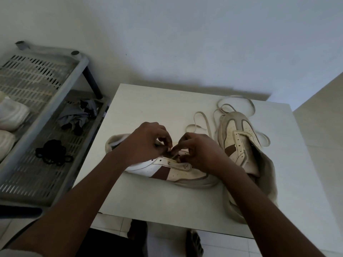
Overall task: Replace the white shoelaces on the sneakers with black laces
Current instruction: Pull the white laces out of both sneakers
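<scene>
My left hand (146,143) is curled tight, thumb and fingertips pinching a short run of white lace (174,155) right at the eyelets. My right hand (198,153) meets it from the other side, fingers bent and nipping the same lace, so both hands crowd the middle of the near sneaker (167,170). That shoe lies on its side on the table (148,197), toe to the right, brown stripe facing me. The second sneaker (239,145) sits just right of it, toe pointing far, with a loose lace (202,117) looping on the tabletop around its toe. The black laces (52,153) are well apart from all this, bundled on the grey slotted rack (37,182) to the left.

The table is a pale, plain square pushed up to a bare white wall (185,43). The rack also carries a crumpled grey cloth (78,115) and pale shoes (11,115) at its left edge. Light floor tiles (115,225) show under the near table edge. Any marking on the sneakers is too small to read.
</scene>
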The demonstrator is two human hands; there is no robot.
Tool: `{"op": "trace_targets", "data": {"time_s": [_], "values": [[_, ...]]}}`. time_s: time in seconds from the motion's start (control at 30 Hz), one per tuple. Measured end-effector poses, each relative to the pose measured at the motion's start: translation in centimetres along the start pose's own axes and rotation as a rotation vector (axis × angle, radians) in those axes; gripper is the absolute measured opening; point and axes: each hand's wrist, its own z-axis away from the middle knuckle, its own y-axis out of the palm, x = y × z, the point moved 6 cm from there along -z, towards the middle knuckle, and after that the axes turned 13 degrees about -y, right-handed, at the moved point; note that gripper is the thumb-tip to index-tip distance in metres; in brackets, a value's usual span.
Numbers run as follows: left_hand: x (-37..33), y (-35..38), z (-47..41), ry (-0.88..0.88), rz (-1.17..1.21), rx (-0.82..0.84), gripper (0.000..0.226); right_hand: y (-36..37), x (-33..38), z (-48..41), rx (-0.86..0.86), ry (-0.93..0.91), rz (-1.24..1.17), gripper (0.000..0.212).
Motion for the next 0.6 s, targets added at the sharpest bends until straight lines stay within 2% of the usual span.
{"op": "trace_targets", "data": {"time_s": [0.1, 0.27, 0.33, 0.47, 0.53, 0.6], "values": [[-0.8, -1.0, 0.4, 0.0, -0.052, 0.002, 0.013, 0.3, -0.1, -0.2, -0.004, -0.009, 0.049, 0.028], [-1.5, -0.3, 1.1, -0.091, -0.239, 0.176, 0.02, 1.2, 0.6, -0.4, 0.06, -0.046, 0.139, 0.024], [-1.3, 0.0, 1.1, -0.117, -0.287, 0.206, 0.022, 1.1, 0.4, -0.5, 0.005, -0.038, 0.118, 0.019], [-0.3, -0.1, 0.8, -0.183, -0.142, 0.255, 0.014, 0.2, -2.1, -0.1, -0.295, 0.25, -0.114, 0.013], [-0.3, 0.1, 0.7, -0.164, -0.111, 0.271, 0.013, 0.3, -3.3, 0.1, -0.316, 0.411, -0.184, 0.014], [-0.4, 0.3, 0.8, -0.146, -0.105, 0.267, 0.013, 0.6, -3.4, 0.3, -0.25, 0.454, -0.268, 0.011]]}}
